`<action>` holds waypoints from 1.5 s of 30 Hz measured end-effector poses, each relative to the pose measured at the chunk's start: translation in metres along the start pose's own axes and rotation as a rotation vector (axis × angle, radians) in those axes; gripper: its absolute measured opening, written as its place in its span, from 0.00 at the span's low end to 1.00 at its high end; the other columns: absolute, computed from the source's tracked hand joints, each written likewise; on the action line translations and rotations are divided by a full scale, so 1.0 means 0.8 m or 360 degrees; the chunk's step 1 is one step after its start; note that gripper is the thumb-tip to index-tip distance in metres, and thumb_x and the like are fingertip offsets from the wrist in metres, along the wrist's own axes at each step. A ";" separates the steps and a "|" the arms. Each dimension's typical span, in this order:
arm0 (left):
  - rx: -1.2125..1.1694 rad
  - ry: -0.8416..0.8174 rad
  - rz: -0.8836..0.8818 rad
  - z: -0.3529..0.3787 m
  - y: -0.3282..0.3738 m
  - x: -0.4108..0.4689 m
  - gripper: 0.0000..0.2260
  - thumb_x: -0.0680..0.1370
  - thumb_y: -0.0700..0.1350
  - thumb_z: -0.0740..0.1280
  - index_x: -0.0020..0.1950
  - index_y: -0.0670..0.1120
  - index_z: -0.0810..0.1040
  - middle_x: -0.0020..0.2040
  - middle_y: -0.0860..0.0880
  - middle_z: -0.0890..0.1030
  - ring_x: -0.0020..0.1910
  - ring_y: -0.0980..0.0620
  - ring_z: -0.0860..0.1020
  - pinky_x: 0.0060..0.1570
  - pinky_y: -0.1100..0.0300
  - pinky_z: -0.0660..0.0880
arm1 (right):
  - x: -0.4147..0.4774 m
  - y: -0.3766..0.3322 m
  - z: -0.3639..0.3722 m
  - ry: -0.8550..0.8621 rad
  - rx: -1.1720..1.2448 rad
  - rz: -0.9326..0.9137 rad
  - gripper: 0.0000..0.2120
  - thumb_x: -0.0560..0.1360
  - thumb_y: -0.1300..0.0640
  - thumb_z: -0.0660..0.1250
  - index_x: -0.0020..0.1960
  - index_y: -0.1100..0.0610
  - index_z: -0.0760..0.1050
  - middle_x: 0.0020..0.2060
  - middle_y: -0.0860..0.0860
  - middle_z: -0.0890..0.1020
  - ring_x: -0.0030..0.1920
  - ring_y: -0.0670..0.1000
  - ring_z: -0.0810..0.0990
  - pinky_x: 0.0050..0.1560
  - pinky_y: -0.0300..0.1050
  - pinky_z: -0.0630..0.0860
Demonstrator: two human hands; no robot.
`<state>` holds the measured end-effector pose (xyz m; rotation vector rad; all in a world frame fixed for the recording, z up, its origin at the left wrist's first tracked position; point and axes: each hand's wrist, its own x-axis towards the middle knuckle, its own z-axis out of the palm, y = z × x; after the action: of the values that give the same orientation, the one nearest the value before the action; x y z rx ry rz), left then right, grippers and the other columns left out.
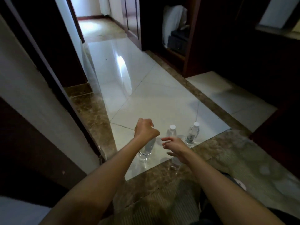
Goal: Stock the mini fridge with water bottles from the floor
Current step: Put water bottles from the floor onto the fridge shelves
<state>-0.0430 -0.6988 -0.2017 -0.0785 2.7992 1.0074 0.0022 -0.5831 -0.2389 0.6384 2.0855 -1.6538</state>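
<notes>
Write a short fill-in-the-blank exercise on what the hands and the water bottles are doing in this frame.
1. The left hand grips the top of a clear plastic water bottle, while the right hand, fingers spread, holds ___.
2. Beyond the right hand stand ___ untouched bottles.
3. Their caps are ___.

Missing words: nothing; two; white.

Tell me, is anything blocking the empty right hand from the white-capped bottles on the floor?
Nothing visible. The right hand hangs open close by the nearer white-capped bottle; the left hand grips a different bottle.
</notes>
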 end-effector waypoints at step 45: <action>-0.0023 -0.1455 0.1584 0.456 0.726 -0.259 0.08 0.78 0.38 0.61 0.55 0.44 0.74 0.60 0.42 0.76 0.59 0.44 0.75 0.62 0.51 0.74 | -0.269 0.263 -0.777 0.2242 0.0885 -0.0074 0.24 0.66 0.66 0.72 0.60 0.62 0.70 0.50 0.57 0.81 0.46 0.53 0.80 0.37 0.39 0.75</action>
<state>0.1500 -0.0201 -0.0780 1.4647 1.8694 0.8436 0.2811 0.0423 -0.1472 2.5071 2.2787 -2.0636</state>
